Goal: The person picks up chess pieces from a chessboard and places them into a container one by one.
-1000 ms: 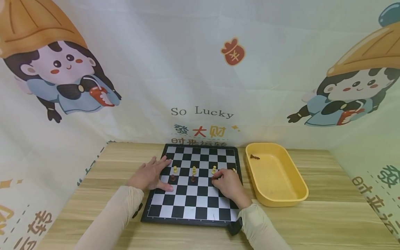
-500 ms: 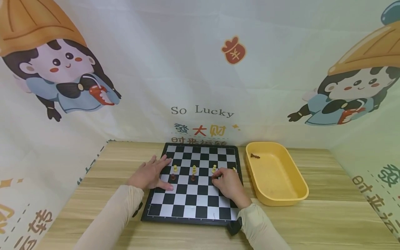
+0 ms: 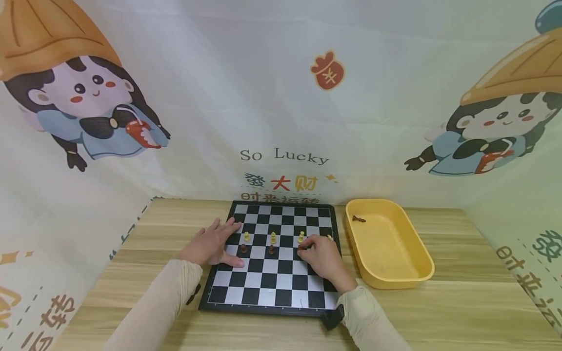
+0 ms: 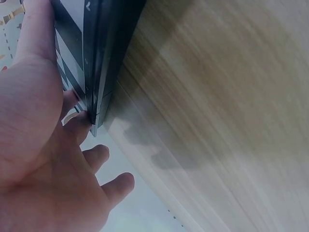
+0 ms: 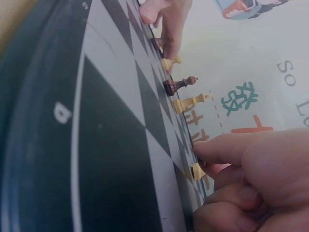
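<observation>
A black-and-white chessboard lies on the table. My left hand spreads over its left edge; in the left wrist view its fingers reach past the frame. My right hand pinches a dark chess piece low over the board's right half, the piece mostly hidden by thumb and finger. Just behind it stands a light chess piece. Two more light-and-dark pairs stand further left; in the right wrist view the middle pair is a dark piece and a light piece.
To the board's right stands a yellow plastic tub, with one dark chess piece lying in it. Another light piece shows past my right hand, near the board's right edge. A printed cloth hangs behind the table.
</observation>
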`<action>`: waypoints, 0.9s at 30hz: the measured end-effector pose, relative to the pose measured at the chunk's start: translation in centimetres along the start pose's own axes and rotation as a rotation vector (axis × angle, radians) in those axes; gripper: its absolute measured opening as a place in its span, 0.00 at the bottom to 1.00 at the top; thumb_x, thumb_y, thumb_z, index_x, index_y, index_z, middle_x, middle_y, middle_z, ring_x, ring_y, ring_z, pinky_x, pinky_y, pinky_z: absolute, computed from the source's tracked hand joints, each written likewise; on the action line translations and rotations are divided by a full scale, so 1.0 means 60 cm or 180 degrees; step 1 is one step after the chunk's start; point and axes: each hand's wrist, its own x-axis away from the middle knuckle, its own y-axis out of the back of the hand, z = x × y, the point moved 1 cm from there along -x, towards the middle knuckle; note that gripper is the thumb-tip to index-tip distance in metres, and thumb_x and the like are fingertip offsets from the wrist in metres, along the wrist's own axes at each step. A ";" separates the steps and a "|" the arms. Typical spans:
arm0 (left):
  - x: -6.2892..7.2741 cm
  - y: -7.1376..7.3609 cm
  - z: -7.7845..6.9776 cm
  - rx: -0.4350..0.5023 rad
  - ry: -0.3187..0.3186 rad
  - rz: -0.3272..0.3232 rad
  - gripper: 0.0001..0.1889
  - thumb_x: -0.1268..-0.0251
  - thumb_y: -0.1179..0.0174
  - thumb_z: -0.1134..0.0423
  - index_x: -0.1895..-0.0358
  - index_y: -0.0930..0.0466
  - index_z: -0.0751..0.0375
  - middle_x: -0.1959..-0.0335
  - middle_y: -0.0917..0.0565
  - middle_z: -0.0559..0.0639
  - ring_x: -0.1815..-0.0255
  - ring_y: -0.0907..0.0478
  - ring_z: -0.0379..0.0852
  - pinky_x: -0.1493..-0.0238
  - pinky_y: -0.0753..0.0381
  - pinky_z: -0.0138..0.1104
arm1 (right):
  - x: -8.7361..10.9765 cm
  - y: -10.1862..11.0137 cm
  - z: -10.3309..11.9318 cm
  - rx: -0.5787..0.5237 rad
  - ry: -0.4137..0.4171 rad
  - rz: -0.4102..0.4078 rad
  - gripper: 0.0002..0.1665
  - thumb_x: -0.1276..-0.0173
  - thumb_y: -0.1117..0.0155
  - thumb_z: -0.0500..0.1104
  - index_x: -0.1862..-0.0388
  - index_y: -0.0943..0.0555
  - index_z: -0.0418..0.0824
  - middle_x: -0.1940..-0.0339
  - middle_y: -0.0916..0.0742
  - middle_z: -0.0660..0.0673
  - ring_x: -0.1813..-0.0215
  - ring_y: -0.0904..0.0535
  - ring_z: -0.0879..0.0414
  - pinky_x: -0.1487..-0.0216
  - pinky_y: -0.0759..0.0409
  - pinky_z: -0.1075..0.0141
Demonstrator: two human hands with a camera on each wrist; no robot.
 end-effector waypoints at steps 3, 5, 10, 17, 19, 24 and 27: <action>0.000 0.000 -0.001 -0.0010 0.0011 -0.0011 0.63 0.59 0.30 0.28 0.18 0.47 0.51 0.15 0.49 0.56 0.16 0.56 0.70 0.22 0.48 0.69 | 0.001 0.003 0.001 0.0028 0.0033 -0.0013 0.07 0.38 0.26 0.40 0.61 0.12 0.41 0.71 0.12 0.47 0.74 0.27 0.58 0.73 0.31 0.69; -0.001 0.000 -0.001 -0.0023 0.0012 -0.0017 0.63 0.59 0.30 0.28 0.18 0.46 0.52 0.15 0.49 0.56 0.16 0.55 0.70 0.22 0.47 0.69 | 0.003 0.005 0.002 0.0018 0.0021 -0.0020 0.07 0.38 0.26 0.40 0.61 0.12 0.41 0.73 0.13 0.48 0.75 0.28 0.58 0.74 0.31 0.69; 0.000 0.001 -0.001 -0.0013 0.0006 -0.0021 0.63 0.59 0.30 0.28 0.18 0.46 0.52 0.15 0.48 0.57 0.16 0.55 0.70 0.22 0.47 0.68 | 0.007 0.014 0.007 -0.0055 0.0048 -0.0083 0.07 0.38 0.26 0.39 0.61 0.12 0.39 0.79 0.18 0.49 0.78 0.29 0.59 0.78 0.33 0.70; 0.000 0.001 0.000 0.0016 0.0013 -0.0010 0.64 0.59 0.29 0.28 0.18 0.46 0.52 0.15 0.49 0.56 0.16 0.56 0.70 0.21 0.48 0.68 | 0.015 0.037 0.021 -0.0203 0.0045 -0.0131 0.08 0.36 0.27 0.39 0.60 0.14 0.37 0.83 0.24 0.50 0.82 0.32 0.60 0.81 0.36 0.71; 0.000 0.000 0.001 0.0029 0.0028 -0.0007 0.64 0.60 0.29 0.29 0.18 0.46 0.52 0.15 0.49 0.56 0.16 0.56 0.70 0.21 0.48 0.68 | 0.016 0.043 0.026 -0.0220 0.0056 -0.0165 0.08 0.36 0.27 0.39 0.60 0.14 0.38 0.83 0.24 0.50 0.82 0.32 0.60 0.81 0.37 0.71; 0.002 0.001 0.000 0.0047 0.0038 -0.0035 0.63 0.59 0.28 0.30 0.18 0.46 0.52 0.15 0.49 0.57 0.16 0.56 0.70 0.21 0.49 0.68 | 0.018 0.057 0.034 -0.0214 0.0022 -0.0290 0.10 0.36 0.27 0.41 0.58 0.14 0.38 0.82 0.25 0.50 0.80 0.33 0.59 0.80 0.38 0.71; 0.002 0.001 0.001 0.0049 0.0038 -0.0051 0.63 0.59 0.28 0.30 0.18 0.46 0.52 0.15 0.49 0.56 0.16 0.56 0.69 0.21 0.49 0.67 | 0.023 0.067 0.038 -0.0255 -0.0083 -0.0321 0.12 0.36 0.27 0.43 0.56 0.14 0.39 0.82 0.26 0.50 0.80 0.33 0.58 0.80 0.39 0.70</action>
